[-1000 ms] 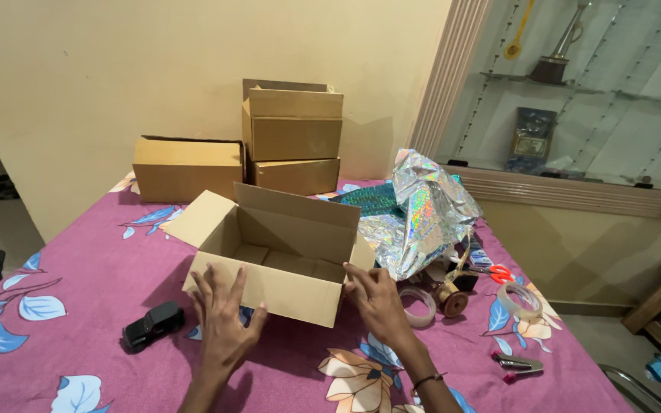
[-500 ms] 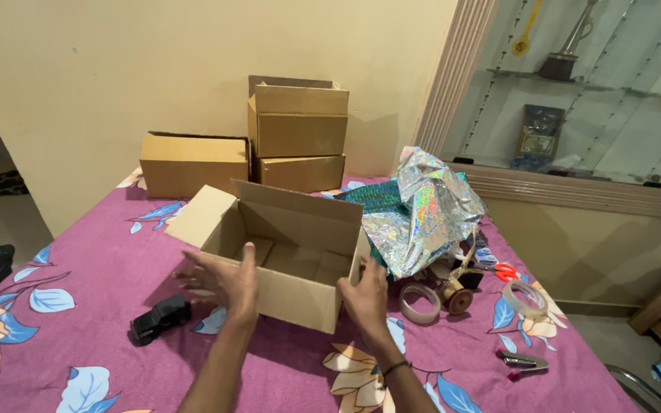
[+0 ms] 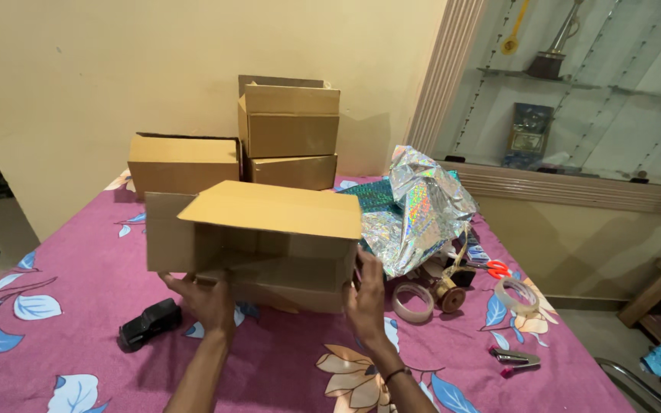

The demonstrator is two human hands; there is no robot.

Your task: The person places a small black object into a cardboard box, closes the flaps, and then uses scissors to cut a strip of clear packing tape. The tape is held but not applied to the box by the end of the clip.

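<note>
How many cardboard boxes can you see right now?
4. One box held up between the left hand and right hand; one low box by the wall; two stacked beside it, upper, lower. More could be hidden behind.

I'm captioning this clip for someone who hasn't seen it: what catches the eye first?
An open cardboard box tipped on its side, held between the left hand and right hand above the purple floral cloth. Right of it lies crumpled holographic wrapping foil, with more cardboard boxes stacked against the wall behind.
</note>
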